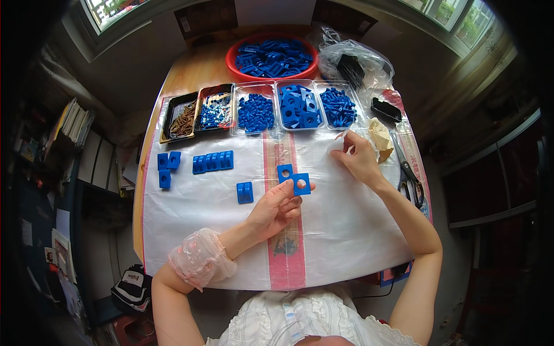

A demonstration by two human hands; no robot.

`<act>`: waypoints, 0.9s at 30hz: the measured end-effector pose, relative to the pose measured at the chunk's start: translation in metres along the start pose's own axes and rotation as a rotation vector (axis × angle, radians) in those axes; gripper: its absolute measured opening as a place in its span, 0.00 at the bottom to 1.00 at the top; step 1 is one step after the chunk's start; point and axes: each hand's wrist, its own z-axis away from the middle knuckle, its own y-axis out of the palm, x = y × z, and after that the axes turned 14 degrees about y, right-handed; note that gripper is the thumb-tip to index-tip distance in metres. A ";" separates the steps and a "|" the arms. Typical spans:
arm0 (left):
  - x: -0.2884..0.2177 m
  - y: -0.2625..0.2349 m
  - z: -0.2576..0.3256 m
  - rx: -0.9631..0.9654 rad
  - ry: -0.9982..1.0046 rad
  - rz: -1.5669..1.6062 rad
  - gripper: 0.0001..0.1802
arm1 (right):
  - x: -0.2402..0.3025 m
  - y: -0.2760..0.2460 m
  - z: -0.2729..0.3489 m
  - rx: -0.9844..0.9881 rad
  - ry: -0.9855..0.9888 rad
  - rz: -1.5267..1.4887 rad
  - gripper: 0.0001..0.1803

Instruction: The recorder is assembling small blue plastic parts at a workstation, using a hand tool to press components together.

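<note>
gripping a blue square plate [302,192] with a round hole in the left hand [278,206], had thumb on top and fingers curled underneath, likely near the edge to leave the hole uncovered. had a second plate [285,166] just beyond the thumb; couldn't tell if gripped too. pinched a small pale scrap [336,145] with right hand [359,158]; couldn't make out its kind. had ridged blue pieces [244,193] left of the left hand, perhaps for space between hands. had filled trays [295,130] lined up beyond both hands, probably for easy reach. angled left forearm inward, bent right elbow outward, held right hand farther forward, palm down.
</note>
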 end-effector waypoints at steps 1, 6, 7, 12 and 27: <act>0.000 0.000 0.000 0.000 0.001 0.002 0.16 | 0.000 0.000 0.000 -0.005 -0.004 -0.007 0.16; 0.001 -0.002 -0.001 0.015 0.001 0.017 0.16 | -0.005 0.002 -0.001 -0.017 0.006 -0.014 0.17; 0.001 -0.002 -0.001 0.021 0.001 0.023 0.16 | -0.004 0.001 0.000 -0.014 0.011 -0.014 0.17; 0.001 -0.002 0.000 0.010 0.005 0.005 0.16 | 0.009 -0.004 0.005 0.004 0.016 -0.043 0.19; 0.000 0.001 0.002 0.005 0.008 -0.014 0.16 | 0.019 -0.025 0.071 -0.034 0.012 -0.237 0.31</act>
